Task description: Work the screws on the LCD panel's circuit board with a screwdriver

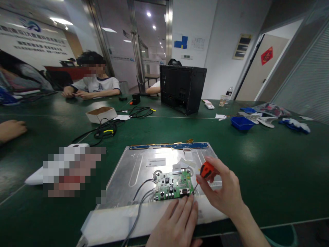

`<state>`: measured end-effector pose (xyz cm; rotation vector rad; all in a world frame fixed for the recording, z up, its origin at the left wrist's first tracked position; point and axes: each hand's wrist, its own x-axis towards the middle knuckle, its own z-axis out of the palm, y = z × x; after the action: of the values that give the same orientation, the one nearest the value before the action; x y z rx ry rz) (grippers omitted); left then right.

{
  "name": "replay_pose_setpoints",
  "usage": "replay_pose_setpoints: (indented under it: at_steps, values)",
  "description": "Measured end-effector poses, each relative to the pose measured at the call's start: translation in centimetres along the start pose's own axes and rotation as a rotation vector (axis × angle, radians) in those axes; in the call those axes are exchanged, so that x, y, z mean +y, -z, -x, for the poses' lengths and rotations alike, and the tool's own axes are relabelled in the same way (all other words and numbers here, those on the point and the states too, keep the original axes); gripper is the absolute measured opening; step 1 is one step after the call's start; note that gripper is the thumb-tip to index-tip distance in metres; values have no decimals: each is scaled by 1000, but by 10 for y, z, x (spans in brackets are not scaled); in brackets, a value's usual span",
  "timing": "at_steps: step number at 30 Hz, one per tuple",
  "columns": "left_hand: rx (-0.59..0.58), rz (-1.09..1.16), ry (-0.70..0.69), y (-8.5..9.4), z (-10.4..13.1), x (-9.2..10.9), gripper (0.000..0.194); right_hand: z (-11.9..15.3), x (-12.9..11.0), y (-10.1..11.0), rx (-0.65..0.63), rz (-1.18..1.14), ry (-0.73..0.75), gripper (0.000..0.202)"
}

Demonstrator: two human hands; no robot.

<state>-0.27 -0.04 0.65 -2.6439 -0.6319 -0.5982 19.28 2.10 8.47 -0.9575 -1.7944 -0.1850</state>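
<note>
My right hand [227,190] grips the orange and black handle of a screwdriver [206,169]. Its thin shaft slants down to the lower right corner of a green circuit board [173,185]. Fingers stretched flat, my left hand [177,219] presses at the board's front edge, close to the screwdriver tip. The board lies on the silvery metal back of a display panel [120,171]. Grey and black cables [141,209] run off the board's left side. A white film strip [113,219] covers the panel's near edge, and a blue strip board [167,146] lines its far edge.
A black computer case [181,87] stands at the back. Coiled black cables [105,130] and an open cardboard box [101,115] lie to the left. On the right are a blue tray [242,123] and gloves [295,125]. Another person's hand [11,131] rests at far left; a person [97,82] sits opposite.
</note>
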Motion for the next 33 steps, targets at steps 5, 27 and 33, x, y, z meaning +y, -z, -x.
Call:
replay_pose_setpoints:
  at_steps: [5, 27, 33]
  values:
    - [-4, 0, -1, 0, 0, 0, 58, 3, 5, -7, 39, -16, -26, 45]
    - [-39, 11, 6, 0, 2, 1, 59, 23, 19, -26, 220, -24, -80, 49]
    - [-40, 22, -2, -1, 3, 0, 60, 19, 14, -21, 108, -57, -40, 50]
